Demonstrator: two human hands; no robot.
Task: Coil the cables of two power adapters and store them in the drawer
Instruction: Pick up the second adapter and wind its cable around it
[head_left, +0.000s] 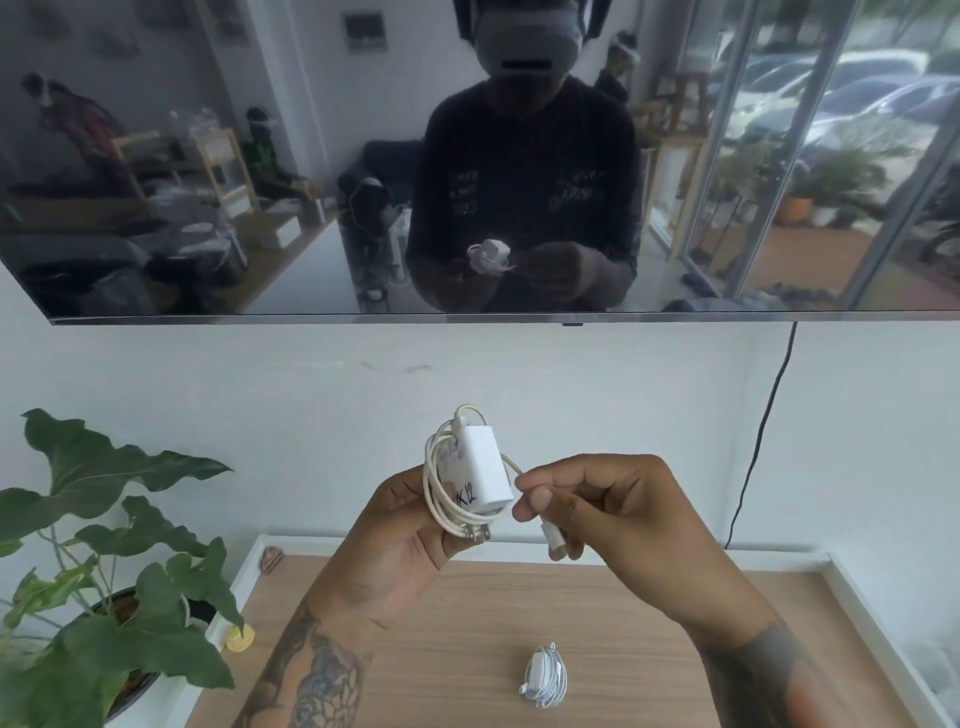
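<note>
- The left hand (400, 525) holds a white power adapter (485, 470) up above the table (649, 613), its fingers curled round the block from behind so the loops already wound stay trapped against it
- The white cable (441, 499) runs in several turns round the adapter lengthwise, up over the top and down past the metal prongs at the bottom; holding the block upright like this keeps those turns from slipping off
- The right hand (613, 512) pinches the free end of the cable between thumb and forefinger, just beside the adapter, with the connector plug (553, 540) hanging below the fingers (540, 501); gripping so close to the tip gives control of the last short stretch
- Only that short tail looks unwound, so I judge the coiling of this adapter to be almost done; the next move probably calls for tucking the end under a loop so it does not spring loose
- A second adapter (543, 675), its cable already bundled round it, lies on the wooden table near the front edge, well apart from both hands, apparently set aside until both can go away together
- No drawer is visible here, so storage is not yet done
- A leafy potted plant (104, 545) stands to the left, and a dark wall screen (311, 156) above reflects the person
</note>
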